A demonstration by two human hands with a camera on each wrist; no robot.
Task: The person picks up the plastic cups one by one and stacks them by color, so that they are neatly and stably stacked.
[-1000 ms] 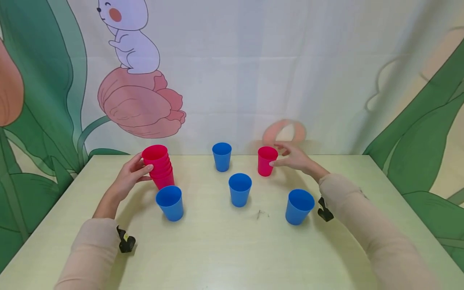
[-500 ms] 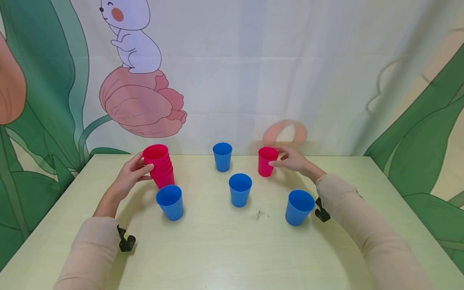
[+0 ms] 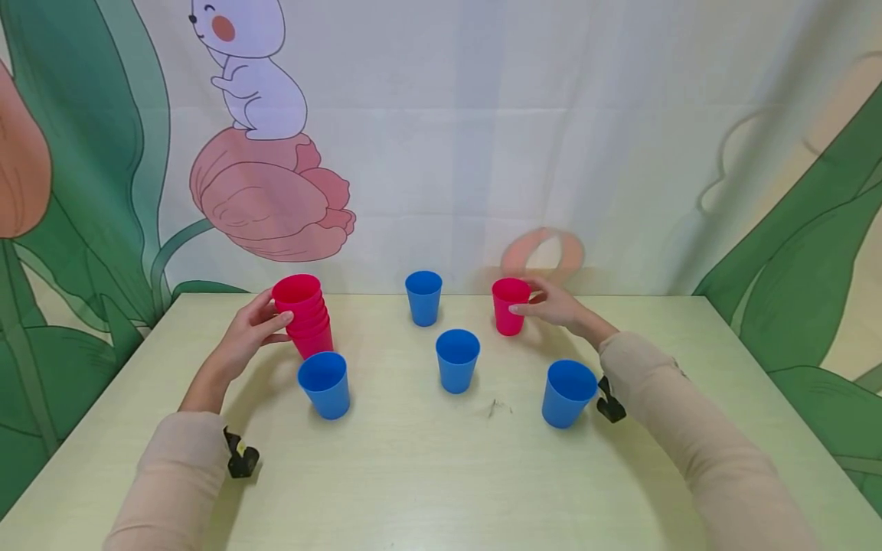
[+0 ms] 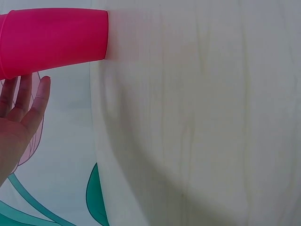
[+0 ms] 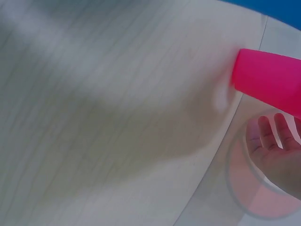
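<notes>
Holding On, Left and Right

In the head view, the left hand [image 3: 241, 340] holds a tall red stack [image 3: 302, 314] of cups at the far left of the table [image 3: 441, 482]. Its thumb lies on the near side and its fingers bend round behind, only as wide apart as the stack. It likely hugs the side so the stack won't tip. At the far right, the right hand [image 3: 554, 306] pinches one red cup [image 3: 507, 314] between thumb and fingers, probably to steady it. The far blue cup [image 3: 423, 302] and middle blue cup [image 3: 457, 366] stand between. The near left blue cup [image 3: 327, 390] and near right blue cup [image 3: 566, 402] sit closer. All the cups are mouth up, maybe so they are easy to grab.

In the left wrist view, the stack seems to rest on the table. The little finger sticks out alone.

In the right wrist view, the fingers are softly bent and slightly spread. The thumb is hidden, so I can't tell how tightly they squeeze.
</notes>
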